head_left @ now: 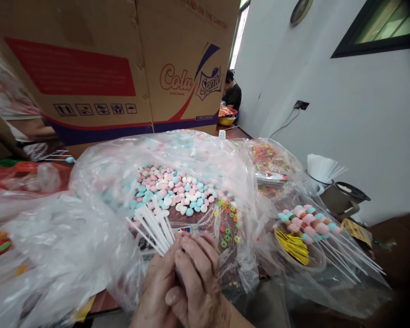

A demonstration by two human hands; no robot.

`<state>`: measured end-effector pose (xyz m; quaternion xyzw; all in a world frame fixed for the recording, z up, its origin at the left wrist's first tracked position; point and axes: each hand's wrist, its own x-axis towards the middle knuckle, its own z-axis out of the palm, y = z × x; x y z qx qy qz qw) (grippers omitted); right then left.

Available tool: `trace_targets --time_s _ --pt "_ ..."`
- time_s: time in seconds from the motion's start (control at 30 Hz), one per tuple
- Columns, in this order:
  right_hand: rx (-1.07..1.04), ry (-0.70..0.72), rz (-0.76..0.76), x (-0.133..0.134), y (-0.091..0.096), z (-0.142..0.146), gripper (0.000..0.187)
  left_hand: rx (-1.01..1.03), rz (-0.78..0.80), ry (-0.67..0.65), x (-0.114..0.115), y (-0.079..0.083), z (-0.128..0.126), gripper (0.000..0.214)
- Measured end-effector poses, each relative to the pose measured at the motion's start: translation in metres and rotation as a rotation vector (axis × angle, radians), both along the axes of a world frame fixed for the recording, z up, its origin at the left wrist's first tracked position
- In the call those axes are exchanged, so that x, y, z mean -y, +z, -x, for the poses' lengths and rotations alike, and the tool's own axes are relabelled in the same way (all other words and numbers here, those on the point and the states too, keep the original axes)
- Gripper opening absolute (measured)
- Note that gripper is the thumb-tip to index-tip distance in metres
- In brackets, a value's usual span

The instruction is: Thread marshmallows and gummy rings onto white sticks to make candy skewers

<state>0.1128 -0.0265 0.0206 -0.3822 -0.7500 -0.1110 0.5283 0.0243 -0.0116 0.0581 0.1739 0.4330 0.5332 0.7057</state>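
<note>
White, thin sticks (pixel 153 228), bunched & gripped in L hand (pixel 160 275), upper ends fanned up & to left, lower ends hidden in the clasp. R hand (pixel 201 264) folded tight vs. L, fingers curled over; can't tell if also closed on sticks. Just beyond tips: pile of pink, blue & white candies (pixel 181 187) at opening of big clear bag (pixel 191 148). Right of pile, small ring candies (pixel 227 238), green/yellow/red, amid plastic. Left of hands, crumpled clear plastic (pixel 68 246); behind that, red bag (pixel 27 174). Right of hands, well apart: bowl (pixel 316 263) w/ yellow strips (pixel 291 246); partly over its rim, candy skewers (pixel 309 222), mostly pink & blue, stick ends toward lower right. Behind those, dark-lidded mug (pixel 340 200) next to thin white items (pixel 323 167), too blurred to ID. Btwn mug & big bag, bag of multicolored sweets (pixel 264 155). At back, tall cardboard box (pixel 105 59) marked Cola & Sprite. Past box: on left, partly hidden co-worker (pixel 10 91); on right, far off by wall, another person (pixel 233 94), dark top.
</note>
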Motion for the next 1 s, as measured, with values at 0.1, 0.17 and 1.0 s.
trace_targets --time_s 0.1,0.17,1.0 --pt "-0.045 0.021 0.069 -0.003 -0.002 -0.004 0.054 0.049 0.031 -0.046 0.003 -0.004 0.001 0.035" --pt "-0.105 0.082 0.155 -0.002 0.001 -0.009 0.054 0.007 0.015 -0.034 0.004 -0.005 0.002 0.031" --pt "-0.582 0.341 0.919 -0.020 -0.010 -0.029 0.035 -0.323 -0.120 -0.248 0.010 -0.045 0.003 0.068"
